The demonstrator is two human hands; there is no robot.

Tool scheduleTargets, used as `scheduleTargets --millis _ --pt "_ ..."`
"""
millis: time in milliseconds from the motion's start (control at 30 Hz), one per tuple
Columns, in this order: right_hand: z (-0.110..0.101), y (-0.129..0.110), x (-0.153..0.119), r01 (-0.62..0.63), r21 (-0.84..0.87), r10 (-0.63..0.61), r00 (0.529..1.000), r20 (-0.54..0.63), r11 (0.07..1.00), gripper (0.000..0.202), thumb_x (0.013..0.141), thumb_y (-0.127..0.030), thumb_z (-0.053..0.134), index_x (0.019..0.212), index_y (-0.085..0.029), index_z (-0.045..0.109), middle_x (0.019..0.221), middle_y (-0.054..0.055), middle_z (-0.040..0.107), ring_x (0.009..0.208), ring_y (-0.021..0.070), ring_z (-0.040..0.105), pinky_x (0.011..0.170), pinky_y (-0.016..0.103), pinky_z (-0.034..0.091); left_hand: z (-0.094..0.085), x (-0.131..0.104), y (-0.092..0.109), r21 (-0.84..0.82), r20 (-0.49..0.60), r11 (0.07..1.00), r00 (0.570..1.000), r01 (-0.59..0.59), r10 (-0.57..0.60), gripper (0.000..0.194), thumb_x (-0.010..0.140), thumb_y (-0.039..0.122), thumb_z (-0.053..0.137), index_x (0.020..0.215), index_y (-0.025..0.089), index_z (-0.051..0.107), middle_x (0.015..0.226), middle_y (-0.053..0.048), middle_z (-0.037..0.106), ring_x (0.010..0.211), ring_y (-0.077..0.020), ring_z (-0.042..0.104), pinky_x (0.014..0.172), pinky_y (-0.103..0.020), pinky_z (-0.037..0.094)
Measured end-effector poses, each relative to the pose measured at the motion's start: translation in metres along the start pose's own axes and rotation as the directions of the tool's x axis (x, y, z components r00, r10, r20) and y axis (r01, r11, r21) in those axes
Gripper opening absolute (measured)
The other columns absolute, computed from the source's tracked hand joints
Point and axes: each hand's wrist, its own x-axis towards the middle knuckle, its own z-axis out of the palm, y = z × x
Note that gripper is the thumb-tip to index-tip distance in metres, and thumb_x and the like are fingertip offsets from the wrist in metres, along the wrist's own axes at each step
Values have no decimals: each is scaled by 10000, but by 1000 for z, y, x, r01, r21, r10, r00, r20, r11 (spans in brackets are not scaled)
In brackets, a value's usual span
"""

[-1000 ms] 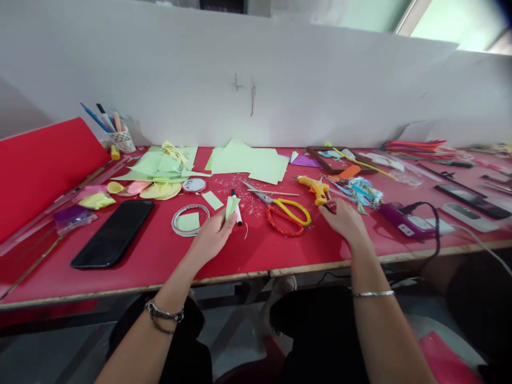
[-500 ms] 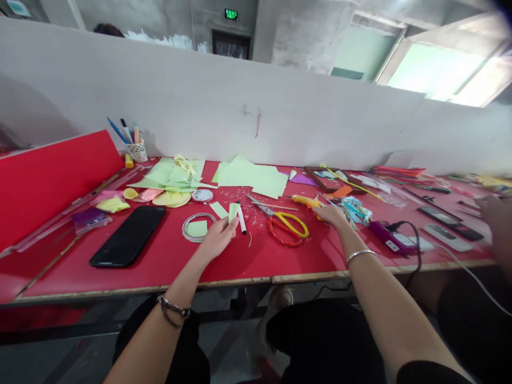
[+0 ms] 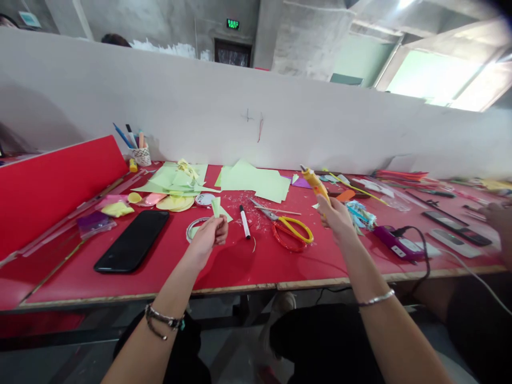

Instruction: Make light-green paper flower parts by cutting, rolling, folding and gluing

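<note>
A small light green paper piece is pinched in my left hand, just above a roll of tape. My right hand is closed round a yellow glue gun, held above the desk with its nozzle tilted up and to the left. Between my hands lie a white marker with black ends and scissors with yellow and red handles. Light green sheets lie behind them.
A black phone and a pen cup are on the left of the red desk. On the right are a purple power strip with a cable, and another person's hand. A white partition stands behind.
My right hand has lifted the glue gun off the desk and its nozzle now points upward. My left hand, with the green paper, has shifted slightly left, away from the marker.
</note>
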Motion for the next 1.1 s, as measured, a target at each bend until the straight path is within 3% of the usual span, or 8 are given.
scheduleTargets --millis 67,133,267,433,633,1100 --pt "7 -8 -20 120 -245 -153 980 -123 962 341 657 -509 582 686 -181 491 534 -59 377 463 79 331 431 219 277 -3 -4 4 -5 26 1000 1000 4 -4 205 822 300 420 666 168 403 505 79 268 408 -42 235 403 -172 209" --pt "12 -15 -39 211 -386 -284 948 -142 898 354 650 -505 590 766 -179 515 581 -47 411 499 91 354 480 236 304 -6 -8 7 28 47 1000 999 2 -3 257 836 331 422 643 160 414 501 71 287 420 -46 252 411 -174 220" --pt "13 -24 -67 286 -477 -390 911 -133 831 376 710 -491 537 912 -174 533 635 -17 482 504 109 394 495 247 336 -10 -16 8 166 17 986 1000 6 -9 293 847 356 411 627 164 411 463 65 341 421 -53 281 428 -176 236" --pt "9 -27 -84 358 -562 -485 870 -89 745 386 777 -437 479 1032 -148 507 757 67 589 591 178 517 538 285 395 -9 -23 12 270 40 963 999 15 -27 348 868 378 358 592 171 406 387 52 395 400 -63 320 435 -182 251" --pt "16 -24 -89 395 -568 -513 857 -56 722 343 818 -389 438 1059 -152 494 824 106 629 670 219 581 561 307 426 -7 -27 15 262 143 963 984 68 -108 407 859 445 354 555 178 401 357 36 447 342 -65 342 398 -187 264" --pt "38 -15 -90 441 -482 -496 868 14 758 317 833 -355 425 1061 -143 483 774 86 612 639 202 583 511 283 417 -10 -35 26 184 115 976 984 117 -140 374 831 417 423 543 180 436 340 47 478 323 -60 342 364 -165 249"
